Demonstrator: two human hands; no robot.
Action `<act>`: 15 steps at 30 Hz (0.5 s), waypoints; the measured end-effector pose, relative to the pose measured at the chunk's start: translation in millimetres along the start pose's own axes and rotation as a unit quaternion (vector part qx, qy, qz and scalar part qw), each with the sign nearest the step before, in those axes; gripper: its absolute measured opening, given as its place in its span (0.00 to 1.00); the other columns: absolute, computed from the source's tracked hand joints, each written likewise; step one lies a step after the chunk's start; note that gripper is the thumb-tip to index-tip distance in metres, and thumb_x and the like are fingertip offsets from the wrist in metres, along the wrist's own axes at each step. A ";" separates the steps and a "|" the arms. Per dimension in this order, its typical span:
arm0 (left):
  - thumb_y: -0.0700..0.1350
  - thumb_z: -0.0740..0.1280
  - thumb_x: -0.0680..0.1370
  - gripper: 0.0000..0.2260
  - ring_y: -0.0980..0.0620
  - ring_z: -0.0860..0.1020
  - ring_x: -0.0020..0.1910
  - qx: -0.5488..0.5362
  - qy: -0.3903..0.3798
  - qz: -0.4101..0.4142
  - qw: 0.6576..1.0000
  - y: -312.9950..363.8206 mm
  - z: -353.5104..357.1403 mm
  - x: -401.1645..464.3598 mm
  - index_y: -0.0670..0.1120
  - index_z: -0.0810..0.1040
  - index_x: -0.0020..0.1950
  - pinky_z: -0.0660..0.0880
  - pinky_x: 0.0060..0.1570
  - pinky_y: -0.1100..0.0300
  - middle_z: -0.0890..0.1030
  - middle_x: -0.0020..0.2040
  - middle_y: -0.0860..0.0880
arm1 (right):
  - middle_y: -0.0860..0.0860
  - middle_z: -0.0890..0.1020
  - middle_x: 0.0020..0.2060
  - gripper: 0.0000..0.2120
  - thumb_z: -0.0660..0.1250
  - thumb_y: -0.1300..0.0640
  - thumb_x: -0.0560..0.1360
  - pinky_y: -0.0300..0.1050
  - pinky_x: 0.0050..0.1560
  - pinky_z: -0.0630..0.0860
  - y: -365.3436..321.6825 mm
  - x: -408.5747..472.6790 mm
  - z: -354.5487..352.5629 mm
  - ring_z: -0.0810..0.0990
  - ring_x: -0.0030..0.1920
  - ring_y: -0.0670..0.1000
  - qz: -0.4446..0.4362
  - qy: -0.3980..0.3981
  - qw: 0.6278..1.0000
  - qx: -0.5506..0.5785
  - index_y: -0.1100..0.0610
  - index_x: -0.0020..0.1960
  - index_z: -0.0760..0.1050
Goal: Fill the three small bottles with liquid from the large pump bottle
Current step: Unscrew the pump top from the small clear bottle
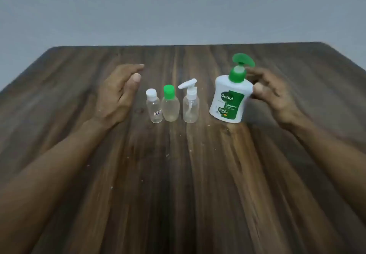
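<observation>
both hands (116, 93) (275, 95) flank three small bottles (170, 105) — pump bottle (229, 99) touching right thumb.

Three small bottles (170, 105) in row, pump bottle (229, 99) right.

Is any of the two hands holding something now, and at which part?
Nothing is held. The left hand is open beside the small bottles; the right hand is open next to the large pump bottle, whether touching it cannot be told.
</observation>
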State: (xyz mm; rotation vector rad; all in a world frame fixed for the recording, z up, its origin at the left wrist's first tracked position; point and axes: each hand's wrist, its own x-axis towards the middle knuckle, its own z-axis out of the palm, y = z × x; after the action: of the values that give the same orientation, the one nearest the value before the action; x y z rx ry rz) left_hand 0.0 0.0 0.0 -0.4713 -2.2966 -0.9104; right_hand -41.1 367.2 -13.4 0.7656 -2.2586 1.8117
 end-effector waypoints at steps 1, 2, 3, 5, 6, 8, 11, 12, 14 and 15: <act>0.54 0.56 0.81 0.20 0.59 0.74 0.61 -0.031 0.002 -0.019 0.999 -0.1 -0.5 -1.5 0.42 0.75 0.65 0.68 0.62 0.64 0.77 0.62 0.46 | 0.52 0.80 0.63 0.29 0.71 0.42 0.74 0.47 0.62 0.76 -3.0 -2.5 2.7 0.78 0.63 0.50 0.004 -0.013 1.000 0.000 0.53 0.70 0.71; 0.56 0.57 0.79 0.21 0.60 0.73 0.63 -0.067 -0.008 -0.063 0.996 7.6 -4.6 -1.7 0.45 0.74 0.66 0.67 0.63 0.66 0.76 0.64 0.48 | 0.50 0.80 0.64 0.29 0.73 0.46 0.73 0.44 0.62 0.77 -9.8 -5.4 6.1 0.79 0.63 0.47 0.021 -0.028 0.999 -0.013 0.52 0.70 0.71; 0.57 0.59 0.78 0.22 0.60 0.72 0.64 -0.105 -0.014 -0.095 0.990 8.7 -5.0 -1.5 0.48 0.72 0.67 0.67 0.63 0.66 0.75 0.65 0.49 | 0.49 0.81 0.62 0.29 0.76 0.51 0.72 0.41 0.59 0.78 -12.9 -5.6 9.0 0.80 0.61 0.45 0.037 -0.033 0.999 -0.023 0.52 0.70 0.71; 0.54 0.63 0.78 0.22 0.58 0.71 0.65 -0.155 -0.031 -0.170 0.973 17.6 -5.3 -2.4 0.48 0.69 0.70 0.67 0.60 0.73 0.72 0.68 0.50 | 0.46 0.82 0.56 0.28 0.79 0.59 0.72 0.36 0.53 0.79 -14.9 -5.6 20.0 0.83 0.54 0.39 0.067 -0.018 0.995 -0.068 0.50 0.69 0.72; 0.51 0.64 0.79 0.22 0.59 0.70 0.64 -0.155 -0.034 -0.192 0.968 21.2 -5.7 -4.7 0.46 0.67 0.71 0.66 0.56 0.78 0.71 0.68 0.51 | 0.45 0.83 0.54 0.28 0.78 0.61 0.72 0.37 0.52 0.79 -15.0 -4.5 23.8 0.83 0.51 0.39 0.073 0.000 0.993 -0.097 0.49 0.68 0.73; 0.48 0.63 0.79 0.23 0.60 0.68 0.64 -0.158 -0.023 -0.212 0.964 26.3 -8.4 -10.7 0.46 0.65 0.73 0.64 0.52 0.81 0.69 0.68 0.53 | 0.44 0.84 0.51 0.25 0.78 0.63 0.72 0.42 0.51 0.80 -14.9 -2.2 27.6 0.84 0.51 0.45 0.089 0.038 0.989 -0.113 0.50 0.65 0.75; 0.50 0.65 0.78 0.24 0.60 0.69 0.64 -0.189 0.011 -0.236 0.953 27.5 -10.2 -26.3 0.47 0.66 0.73 0.65 0.61 0.68 0.70 0.69 0.52 | 0.46 0.84 0.47 0.21 0.79 0.62 0.71 0.46 0.50 0.80 -16.6 -6.8 31.3 0.84 0.48 0.49 0.114 0.068 0.984 -0.123 0.52 0.61 0.78; 0.52 0.68 0.77 0.26 0.60 0.71 0.64 -0.186 0.024 -0.238 0.953 28.5 -10.3 -31.5 0.47 0.67 0.73 0.66 0.63 0.64 0.71 0.69 0.52 | 0.47 0.85 0.47 0.20 0.79 0.61 0.71 0.50 0.51 0.81 -17.3 -9.7 31.8 0.84 0.48 0.49 0.119 0.068 0.981 -0.135 0.52 0.60 0.78; 0.52 0.70 0.74 0.26 0.58 0.73 0.63 -0.129 0.051 -0.209 0.968 31.4 -9.1 -41.2 0.49 0.70 0.70 0.68 0.63 0.61 0.74 0.67 0.53 | 0.48 0.85 0.48 0.19 0.80 0.59 0.70 0.54 0.54 0.82 -23.0 -19.9 31.9 0.85 0.48 0.50 0.123 0.056 0.979 -0.150 0.53 0.58 0.78; 0.50 0.70 0.74 0.23 0.58 0.74 0.62 -0.093 0.071 -0.186 0.976 34.2 -8.6 -44.3 0.49 0.72 0.68 0.68 0.62 0.62 0.75 0.65 0.53 | 0.48 0.85 0.48 0.19 0.81 0.58 0.69 0.55 0.53 0.82 -26.2 -24.1 31.9 0.85 0.48 0.50 0.122 0.049 0.979 -0.158 0.52 0.57 0.78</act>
State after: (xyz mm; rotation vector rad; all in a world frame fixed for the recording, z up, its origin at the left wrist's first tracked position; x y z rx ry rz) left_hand 54.5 13.5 -7.6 -0.0444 -2.2155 -1.3046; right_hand -1.7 340.5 -9.1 0.3514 -2.5755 1.4794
